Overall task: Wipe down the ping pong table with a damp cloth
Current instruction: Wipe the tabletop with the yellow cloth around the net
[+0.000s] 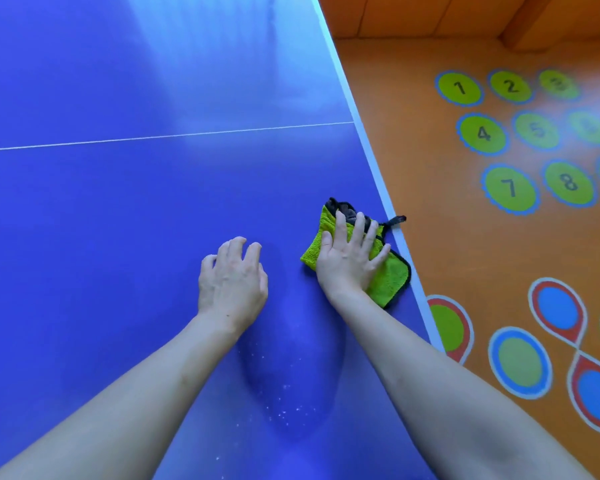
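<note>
Nearest me, white specks (284, 407) dot the blue table (101, 220) between my forearms. My left hand (231, 282) rests beside them, fingers loosely curled, its grip holding nothing. Just right, my right hand (349, 256) presses flat on the cloth (388, 277) by the white edge line (400, 237). The cloth's long axis runs along that edge; unwiped blue lies left and beyond.

One blue worktop (118, 237), one green cloth (388, 271), two hands — left (231, 284) and right (349, 258) — and on the orange floor (430, 168), nine green numbered circles (459, 88) at least partly visible.
</note>
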A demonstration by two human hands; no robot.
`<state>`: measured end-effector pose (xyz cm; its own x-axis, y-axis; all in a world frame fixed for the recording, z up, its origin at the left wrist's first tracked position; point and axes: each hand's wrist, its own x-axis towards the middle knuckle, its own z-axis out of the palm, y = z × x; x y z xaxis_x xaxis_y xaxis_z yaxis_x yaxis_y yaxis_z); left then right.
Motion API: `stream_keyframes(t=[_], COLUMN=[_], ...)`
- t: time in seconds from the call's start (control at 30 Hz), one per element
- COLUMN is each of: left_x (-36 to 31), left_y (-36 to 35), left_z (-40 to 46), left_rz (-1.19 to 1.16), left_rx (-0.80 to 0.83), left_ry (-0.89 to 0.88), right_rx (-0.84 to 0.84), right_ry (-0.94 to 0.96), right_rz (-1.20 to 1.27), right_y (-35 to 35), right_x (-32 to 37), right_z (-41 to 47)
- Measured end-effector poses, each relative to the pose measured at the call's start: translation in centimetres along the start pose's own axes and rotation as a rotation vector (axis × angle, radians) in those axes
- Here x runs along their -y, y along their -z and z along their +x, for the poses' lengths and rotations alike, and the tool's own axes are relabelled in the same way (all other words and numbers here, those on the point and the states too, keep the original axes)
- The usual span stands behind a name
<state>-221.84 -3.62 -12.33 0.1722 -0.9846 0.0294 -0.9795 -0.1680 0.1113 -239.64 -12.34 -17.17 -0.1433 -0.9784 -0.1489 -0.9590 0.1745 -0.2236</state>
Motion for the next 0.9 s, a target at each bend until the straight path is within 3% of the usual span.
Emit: stream_keyframes(t=[0.27,0.47,0.6,0.73,0.9], left_x=[17.6,31.2,36.6,38.1,33.7], left_y=[2.0,3.7,4.7,5.2,5.1], left_z=[-8.3,-17.8,-23.1,-26.2,-26.0], left_rz=[0.047,0.077,0.102,0.121,0.131], left_rx=[0.006,0.039,0.048,0.084,0.088], left_ry=[0.209,0.432,0.527,0.586,0.557], right_rx=[0.083,0.146,0.173,0.209,0.241], right_ry=[0.141,0.402,0.683,1.032,1.38], right_rz=[-0.072,-0.072,-0.068,-0.125,-0.147], right_y=[-4.0,-8.5,-10.8,-11.8,-11.0], right_x=[15.2,30.3,37.6,39.1,33.2], right_z=[-8.4,-16.7,-21.1,-23.2,-23.1])
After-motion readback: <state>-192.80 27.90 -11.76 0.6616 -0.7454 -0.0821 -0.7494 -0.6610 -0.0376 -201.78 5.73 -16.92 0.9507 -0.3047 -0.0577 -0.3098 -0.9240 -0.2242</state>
